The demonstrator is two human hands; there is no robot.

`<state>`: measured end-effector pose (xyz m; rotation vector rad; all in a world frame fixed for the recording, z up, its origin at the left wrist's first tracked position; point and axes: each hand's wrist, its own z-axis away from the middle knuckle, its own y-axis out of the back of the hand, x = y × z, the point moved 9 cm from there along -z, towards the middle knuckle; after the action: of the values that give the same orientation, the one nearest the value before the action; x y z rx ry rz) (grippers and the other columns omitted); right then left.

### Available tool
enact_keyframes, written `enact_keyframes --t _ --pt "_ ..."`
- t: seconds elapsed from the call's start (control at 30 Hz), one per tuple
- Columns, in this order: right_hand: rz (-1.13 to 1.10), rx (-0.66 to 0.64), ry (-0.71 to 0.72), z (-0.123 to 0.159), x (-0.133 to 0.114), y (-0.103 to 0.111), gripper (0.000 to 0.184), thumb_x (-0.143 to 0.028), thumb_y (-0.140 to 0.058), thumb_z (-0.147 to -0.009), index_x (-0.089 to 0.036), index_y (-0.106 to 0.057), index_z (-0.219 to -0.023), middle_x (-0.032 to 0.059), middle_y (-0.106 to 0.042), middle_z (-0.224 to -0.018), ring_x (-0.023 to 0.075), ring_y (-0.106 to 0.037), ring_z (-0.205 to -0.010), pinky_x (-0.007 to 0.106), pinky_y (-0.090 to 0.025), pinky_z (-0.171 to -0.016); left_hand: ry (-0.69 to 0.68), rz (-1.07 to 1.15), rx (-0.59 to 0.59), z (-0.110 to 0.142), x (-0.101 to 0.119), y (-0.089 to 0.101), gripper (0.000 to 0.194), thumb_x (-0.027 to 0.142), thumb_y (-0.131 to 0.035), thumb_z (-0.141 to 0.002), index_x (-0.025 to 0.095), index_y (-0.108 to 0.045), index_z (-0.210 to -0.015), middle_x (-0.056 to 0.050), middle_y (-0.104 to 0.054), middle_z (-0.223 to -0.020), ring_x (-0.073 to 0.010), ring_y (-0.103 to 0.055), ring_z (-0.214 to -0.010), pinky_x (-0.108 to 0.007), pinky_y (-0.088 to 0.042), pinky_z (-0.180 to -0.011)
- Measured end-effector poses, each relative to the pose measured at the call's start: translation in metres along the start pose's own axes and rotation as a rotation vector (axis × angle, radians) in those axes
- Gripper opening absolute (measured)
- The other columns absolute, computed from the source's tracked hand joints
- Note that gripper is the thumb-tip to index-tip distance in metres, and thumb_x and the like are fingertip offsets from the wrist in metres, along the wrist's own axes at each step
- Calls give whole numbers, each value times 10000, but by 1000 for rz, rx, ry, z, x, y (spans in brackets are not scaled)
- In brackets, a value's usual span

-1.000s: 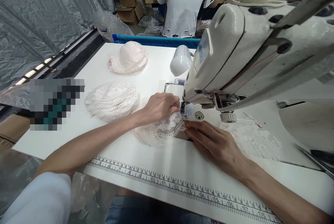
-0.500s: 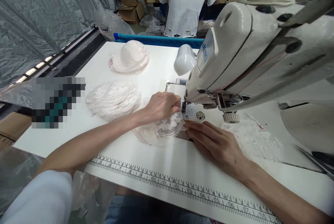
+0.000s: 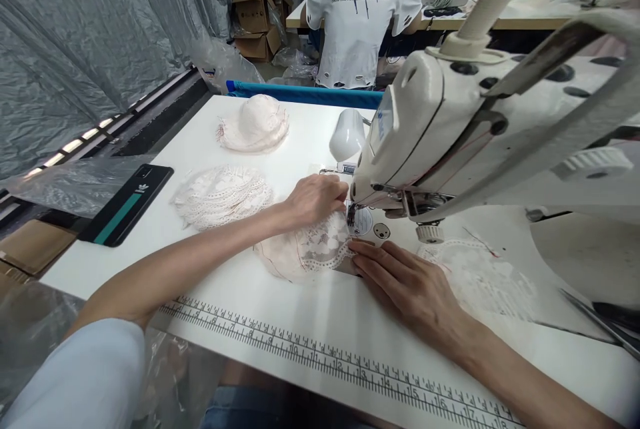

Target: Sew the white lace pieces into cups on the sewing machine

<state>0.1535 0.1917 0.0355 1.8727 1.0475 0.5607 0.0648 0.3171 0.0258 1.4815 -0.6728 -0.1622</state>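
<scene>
A pale lace piece (image 3: 323, 242) with a scalloped, dotted border and loose red threads lies at the needle area of the white sewing machine (image 3: 415, 115). My left hand (image 3: 316, 200) is closed on its far part, thumb and fingers bent together beside the presser foot (image 3: 351, 215). At the near right, the fingertips of my right hand (image 3: 413, 282) are pressed together on the lace border, just in front of the foot. The left fingertips are partly hidden, as is the lace beneath both hands.
Stacked lace pieces (image 3: 225, 199) and a pale fabric cup pile (image 3: 257, 123) lie left. More lace (image 3: 480, 275) and scissors (image 3: 600, 315) are right. A phone (image 3: 129, 205) rests at the left edge. A ruler strip (image 3: 320, 352) runs along the front. A person (image 3: 367, 22) sits beyond.
The camera view has shifted slightly, so the machine and table sit a little differently in frame. Both hands stay on the lace at the presser foot, with hardly any visible movement.
</scene>
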Motion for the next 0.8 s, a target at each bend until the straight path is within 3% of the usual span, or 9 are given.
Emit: enact_keyframes --t 0.1,0.17,0.33,0.53,0.8 --pt "22 20 -6 1 -1 0 154 -59 -539 -848 -105 -625 -966 110 -665 -1120 240 -608 -998 335 -572 -688 -25 -192 176 12 9 17 131 142 -457 -881 125 -568 -814 -80 -604 -861 -155 -509 -713 -321 -370 -664" --pt "29 33 -6 1 -2 0 159 -55 -531 -850 -109 -622 -969 110 -669 -1110 241 -604 -1004 329 -569 -675 -86 -236 215 30 22 17 177 115 -389 -908 123 -561 -867 -103 -601 -952 -172 -516 -808 -324 -368 -693" --pt "44 46 -15 -1 -2 3 166 -63 -513 -859 -126 -622 -967 108 -676 -1087 237 -611 -978 308 -550 -618 -264 -249 67 60 46 -7 172 153 -384 -913 162 -536 -995 -58 -599 -1032 -181 -538 -923 -354 -345 -806" --pt "95 31 -76 -6 3 2 139 -133 -503 -883 -137 -635 -927 96 -684 -1065 197 -627 -796 300 -524 -583 -320 -210 29 41 37 -8 212 111 -399 -874 152 -552 -1015 -64 -601 -1073 -161 -558 -930 -339 -300 -908" --pt "125 -24 -128 -8 10 -3 210 -210 -459 -915 -104 -618 -1003 114 -623 -1207 204 -636 -784 317 -509 -572 -361 -157 34 24 25 -11 222 89 -386 -859 160 -587 -922 -31 -653 -914 -136 -585 -848 -370 -230 -998"
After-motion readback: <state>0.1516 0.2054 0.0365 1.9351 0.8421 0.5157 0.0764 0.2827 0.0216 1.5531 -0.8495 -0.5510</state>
